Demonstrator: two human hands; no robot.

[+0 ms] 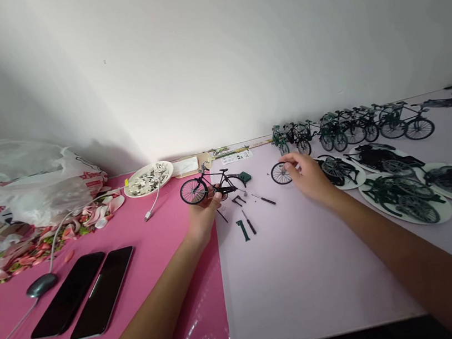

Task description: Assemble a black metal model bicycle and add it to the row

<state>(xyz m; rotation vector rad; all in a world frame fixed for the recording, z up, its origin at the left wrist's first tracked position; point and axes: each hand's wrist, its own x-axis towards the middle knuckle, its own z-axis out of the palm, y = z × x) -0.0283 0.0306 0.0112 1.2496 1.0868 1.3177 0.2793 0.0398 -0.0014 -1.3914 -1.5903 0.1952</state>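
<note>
My left hand point(206, 214) grips a small black model bicycle point(223, 180) from below, near its pedals. The front wheel is on it at the left; at the rear I see a fender and no wheel. Between the fingertips of my right hand point(304, 172) is a loose black spoked wheel point(280, 173), held upright to the right of the bicycle. Below the bicycle lie two small screwdrivers, one screwdriver point(251, 225) near a green plastic part point(243, 231) and another screwdriver point(268, 200) further right. A small black forked part point(239, 200) lies close by.
Finished model bicycles point(354, 126) stand in a row along the wall at the right. Several white plates point(446, 214) hold black and green parts. At left are two phones point(104, 293), a mouse-like device point(41, 285), a plastic bag point(38, 184) and a plate point(128, 191) of pale pieces.
</note>
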